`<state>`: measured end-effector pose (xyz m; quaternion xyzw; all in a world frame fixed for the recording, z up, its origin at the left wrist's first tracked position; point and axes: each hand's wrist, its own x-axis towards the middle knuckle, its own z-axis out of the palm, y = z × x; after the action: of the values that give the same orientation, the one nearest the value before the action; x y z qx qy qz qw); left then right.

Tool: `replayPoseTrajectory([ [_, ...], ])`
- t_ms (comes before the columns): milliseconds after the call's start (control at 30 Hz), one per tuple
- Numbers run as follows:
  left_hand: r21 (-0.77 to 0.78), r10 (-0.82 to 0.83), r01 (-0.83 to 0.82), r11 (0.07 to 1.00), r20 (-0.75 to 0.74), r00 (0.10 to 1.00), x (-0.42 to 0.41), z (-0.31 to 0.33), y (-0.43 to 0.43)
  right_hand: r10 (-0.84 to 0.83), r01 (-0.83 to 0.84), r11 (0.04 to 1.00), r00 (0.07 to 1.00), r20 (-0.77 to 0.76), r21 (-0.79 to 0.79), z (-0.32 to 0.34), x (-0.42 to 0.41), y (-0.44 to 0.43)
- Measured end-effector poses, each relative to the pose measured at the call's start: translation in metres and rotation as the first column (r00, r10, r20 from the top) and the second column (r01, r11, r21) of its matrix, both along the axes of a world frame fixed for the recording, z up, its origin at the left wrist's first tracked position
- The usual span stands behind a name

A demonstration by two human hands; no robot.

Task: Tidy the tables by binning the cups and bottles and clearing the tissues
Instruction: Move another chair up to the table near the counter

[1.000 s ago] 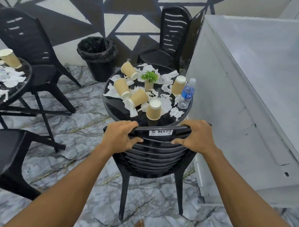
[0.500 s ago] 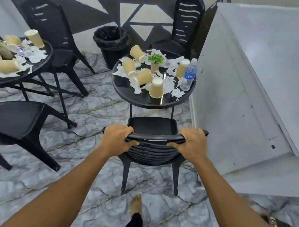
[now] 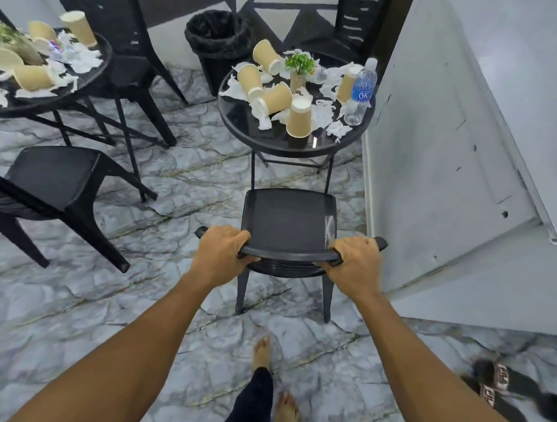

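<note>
My left hand [image 3: 219, 252] and my right hand [image 3: 356, 262] both grip the top rail of a black plastic chair [image 3: 289, 217]. Beyond it stands a round black table [image 3: 258, 136] littered with several tan paper cups [image 3: 299, 117], crumpled white tissues [image 3: 336, 129], a clear water bottle [image 3: 360, 90] with a blue label and a small potted plant [image 3: 299, 65]. A second round table [image 3: 81, 81] at the left carries more cups [image 3: 32, 77] and tissues [image 3: 82, 58]. A black lined bin [image 3: 218, 39] stands against the wall between the tables.
A grey counter wall [image 3: 439, 147] runs close along the right of the chair and table. More black chairs stand at the left [image 3: 58, 182], behind the left table [image 3: 119, 28] and behind the right table [image 3: 358, 26]. Sandals [image 3: 499, 388] lie on the marble floor at lower right.
The chair has come back away from the right table with both hands still on its rail; its seat now shows. My view has backed off, showing the left table and my feet.
</note>
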<state>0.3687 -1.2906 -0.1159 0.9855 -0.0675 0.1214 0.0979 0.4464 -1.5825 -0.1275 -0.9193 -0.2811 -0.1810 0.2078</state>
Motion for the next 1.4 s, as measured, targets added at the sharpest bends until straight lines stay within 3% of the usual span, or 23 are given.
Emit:
replayPoseTrajectory([
  [133, -0.001, -0.021, 0.021, 1.0, -0.051, 0.998, -0.005, 0.002, -0.003, 0.016, -0.024, 0.997, 0.994, -0.109, -0.076, 0.013, 0.012, -0.001],
  [233, 0.049, -0.063, 0.065, 0.997, -0.043, 0.997, 0.004, 0.005, -0.007, 0.137, -0.153, 0.983, 0.98, -0.145, -0.103, 0.016, 0.02, -0.001],
  [333, 0.097, -0.119, 0.119, 0.988, -0.01, 0.993, 0.019, 0.01, 0.0, 0.17, -0.184, 0.974, 0.98, -0.107, -0.134, 0.019, 0.028, 0.004],
  [600, 0.049, -0.145, 0.14, 0.989, 0.119, 0.982, 0.067, 0.037, 0.024, 0.173, -0.173, 0.985, 0.985, 0.03, 0.004, 0.046, 0.063, 0.025],
  [933, 0.096, -0.134, 0.136, 0.986, -0.02, 0.991, 0.034, 0.018, 0.021, 0.087, -0.086, 0.995, 0.996, 0.02, -0.043, 0.012, 0.027, 0.017],
  [1100, 0.082, -0.086, 0.085, 0.993, 0.003, 0.996, 0.004, 0.002, 0.007, 0.112, -0.111, 0.993, 0.994, 0.012, -0.047, 0.004, 0.002, 0.01],
  [1300, -0.035, -0.038, 0.037, 0.999, -0.017, 0.999, -0.004, 0.005, 0.003, 0.087, -0.087, 0.995, 0.996, -0.02, -0.047, 0.001, -0.003, 0.009],
  [1400, -0.079, -0.071, 0.073, 0.994, 0.029, 0.997, -0.012, 0.004, -0.002, 0.127, -0.127, 0.992, 0.991, 0.044, 0.01, -0.003, -0.017, 0.005],
])
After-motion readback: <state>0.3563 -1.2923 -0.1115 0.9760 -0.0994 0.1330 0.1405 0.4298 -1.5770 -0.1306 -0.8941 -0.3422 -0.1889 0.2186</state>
